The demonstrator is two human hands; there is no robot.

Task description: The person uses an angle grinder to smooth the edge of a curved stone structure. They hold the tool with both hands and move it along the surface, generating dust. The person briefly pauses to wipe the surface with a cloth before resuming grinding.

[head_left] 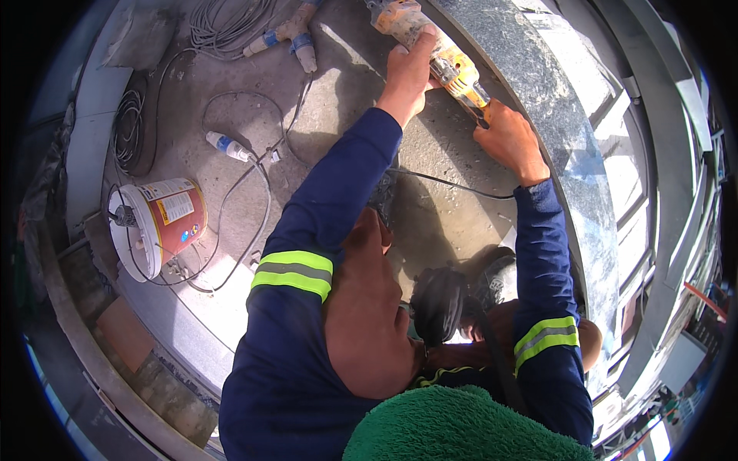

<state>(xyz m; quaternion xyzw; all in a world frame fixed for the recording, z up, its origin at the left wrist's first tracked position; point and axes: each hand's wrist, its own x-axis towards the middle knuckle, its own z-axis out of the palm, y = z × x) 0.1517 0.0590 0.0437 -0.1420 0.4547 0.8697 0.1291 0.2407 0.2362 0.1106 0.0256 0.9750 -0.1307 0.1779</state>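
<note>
Both my arms reach forward to a long yellow power tool (459, 71), dusty and slanting from the top of the view down to the right. My left hand (411, 74) is closed round its middle, thumb on top of the body. Around the rear end of the tool my right hand (511, 140) is wrapped. The tool's front end runs up to the picture's top edge, so its working part cannot be made out. Beside it on the right runs the edge of a grey stone slab (530, 61).
A paint bucket (173, 219) lies tipped on the left, with cables round it. Blue-and-white plug connectors (229, 146) and a branching connector (290, 35) rest on the concrete floor. Cable coils (131, 127) lie beyond, and a black cable (453, 183) crosses below my hands. Metal framing (667, 154) stands right.
</note>
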